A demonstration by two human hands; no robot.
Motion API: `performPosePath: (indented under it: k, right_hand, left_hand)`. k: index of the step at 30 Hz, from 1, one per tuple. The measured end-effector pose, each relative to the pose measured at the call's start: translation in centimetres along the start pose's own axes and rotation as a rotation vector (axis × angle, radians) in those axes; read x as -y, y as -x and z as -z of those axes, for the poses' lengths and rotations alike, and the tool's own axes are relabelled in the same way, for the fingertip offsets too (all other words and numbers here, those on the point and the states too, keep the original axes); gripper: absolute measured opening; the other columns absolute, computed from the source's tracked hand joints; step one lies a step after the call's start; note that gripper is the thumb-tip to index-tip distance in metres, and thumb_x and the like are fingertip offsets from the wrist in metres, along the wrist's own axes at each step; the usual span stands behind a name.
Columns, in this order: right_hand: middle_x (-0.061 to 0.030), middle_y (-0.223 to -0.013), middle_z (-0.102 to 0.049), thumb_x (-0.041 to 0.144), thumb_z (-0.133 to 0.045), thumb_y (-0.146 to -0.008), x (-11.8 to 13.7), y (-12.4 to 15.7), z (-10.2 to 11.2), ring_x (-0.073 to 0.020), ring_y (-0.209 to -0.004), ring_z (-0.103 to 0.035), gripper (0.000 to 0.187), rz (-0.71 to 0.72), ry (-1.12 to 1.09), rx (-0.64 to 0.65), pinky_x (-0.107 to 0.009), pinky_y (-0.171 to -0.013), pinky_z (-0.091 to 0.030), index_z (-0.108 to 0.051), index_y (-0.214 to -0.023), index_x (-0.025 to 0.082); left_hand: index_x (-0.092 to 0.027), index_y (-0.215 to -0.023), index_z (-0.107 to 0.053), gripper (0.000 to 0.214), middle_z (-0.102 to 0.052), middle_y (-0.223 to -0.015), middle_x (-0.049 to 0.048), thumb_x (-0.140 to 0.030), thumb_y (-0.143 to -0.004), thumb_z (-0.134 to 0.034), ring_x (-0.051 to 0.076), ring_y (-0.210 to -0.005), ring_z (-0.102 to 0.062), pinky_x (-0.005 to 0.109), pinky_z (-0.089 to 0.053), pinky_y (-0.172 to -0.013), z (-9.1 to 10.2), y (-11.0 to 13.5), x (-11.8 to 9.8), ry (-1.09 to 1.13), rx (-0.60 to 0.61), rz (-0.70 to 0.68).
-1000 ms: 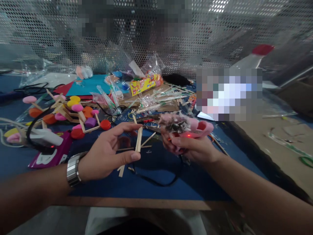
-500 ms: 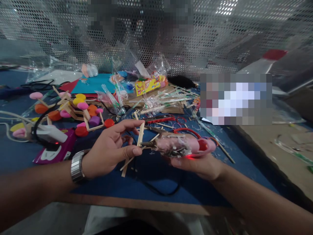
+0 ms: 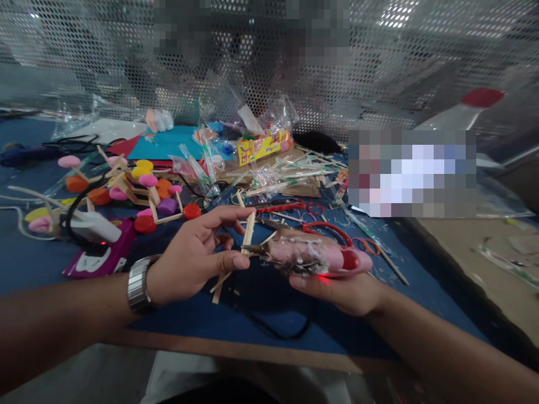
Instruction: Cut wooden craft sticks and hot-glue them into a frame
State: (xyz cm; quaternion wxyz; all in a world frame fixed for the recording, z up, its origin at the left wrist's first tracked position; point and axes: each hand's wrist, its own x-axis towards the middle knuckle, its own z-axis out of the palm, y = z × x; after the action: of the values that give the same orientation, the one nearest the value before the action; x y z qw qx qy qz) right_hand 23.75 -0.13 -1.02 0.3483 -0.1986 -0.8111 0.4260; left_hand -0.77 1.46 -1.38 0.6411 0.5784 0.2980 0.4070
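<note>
**Glue gun nozzle right up against a craft stick**

Closest in, the left hand (image 3: pixel 191 261), steel watch (image 3: pixel 138 283) on the wrist, has a wooden craft stick (image 3: pixel 248 233) pinched upright between thumb and forefinger, just above the blue table (image 3: pixel 189 320). The right hand (image 3: pixel 337 286) is wrapped around a pink glue gun (image 3: pixel 314 257) crusted with dried glue, with its nozzle touching the stick low down. A few loose sticks (image 3: pixel 221 280) lie under the hands. Just behind are red-handled scissors (image 3: pixel 326 227). Off to the left there's a stick frame with colourful bottle caps (image 3: pixel 143 193) and a white charger on a purple pad (image 3: pixel 95 238). Further back is a yellow box (image 3: pixel 257 147) among plastic wrappers, then a mesh wall (image 3: pixel 84 56).
</note>
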Motion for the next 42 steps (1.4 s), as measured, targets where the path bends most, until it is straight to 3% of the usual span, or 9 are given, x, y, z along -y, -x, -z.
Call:
performPosePath:
  k: [11,17,21,26,33,42]
  right_hand:
    - [-0.007,-0.117,-0.073,0.021,-0.062,-0.095,-0.1,0.0,-0.5,-0.0217,-0.104,-0.069,0.035,0.103,0.271,-0.011,-0.036,-0.088,-0.057,-0.06,-0.13,0.028]
    - [-0.0022,-0.081,-0.068,0.034,-0.06,-0.097,0.1,0.0,-0.9,-0.017,-0.073,-0.064,0.013,0.055,0.4,0.008,-0.031,-0.071,-0.054,-0.063,-0.104,0.023]
    - [-0.0013,-0.076,-0.065,0.039,-0.06,-0.098,0.1,-0.1,-1.0,-0.0151,-0.069,-0.061,0.019,0.053,0.472,0.029,-0.028,-0.066,-0.051,-0.062,-0.087,0.023]
    - [-0.0023,-0.081,-0.069,0.039,-0.064,-0.096,-0.7,0.3,-1.3,-0.0172,-0.076,-0.065,0.018,0.094,0.487,0.035,-0.03,-0.073,-0.053,-0.062,-0.089,0.022]
    - [-0.0042,-0.088,-0.069,0.024,-0.072,-0.088,-1.1,0.9,-1.2,-0.02,-0.08,-0.065,0.014,0.098,0.518,0.062,-0.034,-0.074,-0.055,-0.063,-0.098,0.022]
    - [-0.0085,-0.096,-0.072,0.025,-0.067,-0.092,-1.0,0.9,-1.4,-0.0223,-0.085,-0.067,0.011,0.085,0.558,0.06,-0.036,-0.074,-0.054,-0.065,-0.103,0.022]
  left_hand:
    - [-0.025,-0.123,-0.07,0.058,-0.063,-0.1,0.0041,-0.04,-0.071,-0.09,0.014,-0.083,-0.058,0.023,-0.049,-0.069,-0.1,-0.1,0.0,0.089,0.007,0.018]
    - [-0.024,-0.123,-0.07,0.058,-0.063,-0.099,0.0043,-0.043,-0.071,-0.089,0.013,-0.079,-0.058,0.024,-0.05,-0.068,-0.2,-0.1,-0.2,0.09,0.029,0.037]
    - [-0.021,-0.124,-0.069,0.059,-0.063,-0.098,0.0055,-0.046,-0.073,-0.087,0.014,-0.078,-0.058,0.024,-0.049,-0.066,-0.2,-0.1,-0.3,0.061,0.038,0.037]
    - [-0.021,-0.121,-0.07,0.056,-0.067,-0.098,0.005,-0.043,-0.072,-0.088,0.015,-0.083,-0.061,0.026,-0.051,-0.073,-0.2,-0.1,-0.2,0.077,0.061,0.028]
    - [-0.02,-0.117,-0.071,0.055,-0.068,-0.095,0.0043,-0.044,-0.071,-0.089,0.016,-0.085,-0.062,0.027,-0.052,-0.077,-0.3,-0.2,-0.4,0.096,0.054,0.052]
    - [-0.019,-0.115,-0.07,0.055,-0.068,-0.095,0.0036,-0.046,-0.071,-0.088,0.016,-0.084,-0.062,0.027,-0.051,-0.076,-0.2,-0.2,-0.5,0.08,0.073,0.086]
